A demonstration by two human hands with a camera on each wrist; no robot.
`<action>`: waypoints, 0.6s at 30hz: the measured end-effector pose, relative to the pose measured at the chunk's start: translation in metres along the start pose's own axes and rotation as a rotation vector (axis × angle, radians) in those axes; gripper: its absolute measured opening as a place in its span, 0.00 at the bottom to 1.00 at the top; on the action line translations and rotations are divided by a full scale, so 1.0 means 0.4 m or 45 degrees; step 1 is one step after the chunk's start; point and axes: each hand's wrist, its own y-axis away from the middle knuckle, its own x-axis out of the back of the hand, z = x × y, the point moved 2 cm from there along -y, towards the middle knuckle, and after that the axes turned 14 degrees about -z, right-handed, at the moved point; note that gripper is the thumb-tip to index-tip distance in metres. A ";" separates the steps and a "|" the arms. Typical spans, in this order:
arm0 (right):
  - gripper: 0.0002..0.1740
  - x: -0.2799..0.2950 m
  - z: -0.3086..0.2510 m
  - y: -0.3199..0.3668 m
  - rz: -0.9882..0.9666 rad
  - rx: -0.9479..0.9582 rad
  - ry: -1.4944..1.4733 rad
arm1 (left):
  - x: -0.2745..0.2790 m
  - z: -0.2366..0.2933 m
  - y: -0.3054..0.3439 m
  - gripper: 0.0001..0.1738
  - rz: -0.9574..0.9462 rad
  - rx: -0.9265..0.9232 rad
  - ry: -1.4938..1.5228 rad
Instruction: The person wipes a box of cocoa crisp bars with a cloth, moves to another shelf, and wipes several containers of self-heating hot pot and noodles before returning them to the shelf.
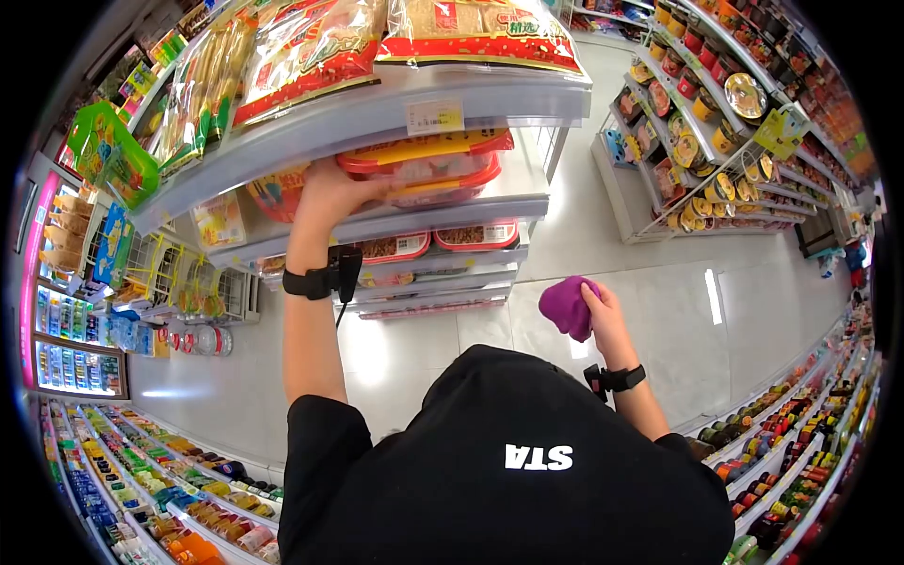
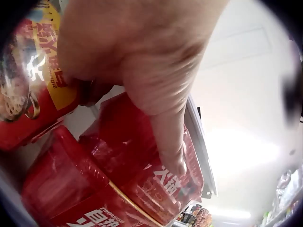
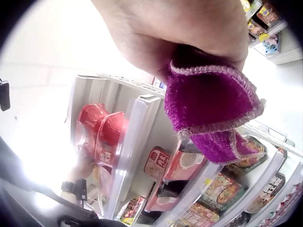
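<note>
On the shelf below the top one, my left hand [image 1: 336,191] grips the end of a stack of red self-heating hot pot boxes [image 1: 433,168]. In the left wrist view, the thumb lies along the film-wrapped hot pot box [image 2: 128,137], while the other fingers are hidden behind it. Left of that hand stands a red and yellow box [image 2: 61,90]. My right hand [image 1: 610,325], away from the shelves and over the floor, holds a bunched purple cloth [image 1: 567,307]. Pale stitched edging shows on the cloth [image 3: 213,101] in the right wrist view.
Above my left hand, the top shelf [image 1: 358,108] juts out, loaded with bagged food [image 1: 480,33]. Lower shelves hold more packaged food boxes [image 1: 476,235]. A green hanging basket [image 1: 113,155] is at the left. Across the aisle stands a rack of cup noodles [image 1: 706,141].
</note>
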 end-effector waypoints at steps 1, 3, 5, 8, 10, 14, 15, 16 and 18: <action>0.18 -0.004 -0.002 0.004 0.007 -0.017 0.000 | 0.002 0.015 0.005 0.36 -0.027 -0.009 -0.091; 0.18 -0.003 0.004 0.003 0.003 -0.037 0.008 | 0.005 0.043 0.008 0.34 -0.046 -0.018 -0.182; 0.18 -0.008 0.004 0.002 -0.003 -0.043 0.032 | 0.003 0.044 0.011 0.32 -0.082 0.051 -0.080; 0.17 -0.014 0.002 0.008 -0.001 -0.056 0.063 | -0.009 0.029 0.013 0.33 0.010 0.000 0.050; 0.17 -0.017 0.001 0.005 -0.003 -0.045 0.051 | -0.016 0.014 0.018 0.34 0.058 -0.079 -0.090; 0.16 -0.015 0.009 0.003 0.004 -0.042 0.055 | -0.054 -0.008 0.041 0.39 0.136 -0.257 0.204; 0.16 -0.021 0.001 0.004 -0.019 -0.039 0.038 | -0.067 -0.008 0.044 0.43 0.172 -0.314 0.279; 0.16 -0.025 -0.004 0.002 -0.041 -0.035 0.021 | -0.078 -0.005 0.047 0.43 0.170 -0.315 0.280; 0.16 -0.022 -0.003 0.001 -0.031 -0.033 0.036 | -0.091 0.012 0.055 0.43 0.240 -0.354 0.439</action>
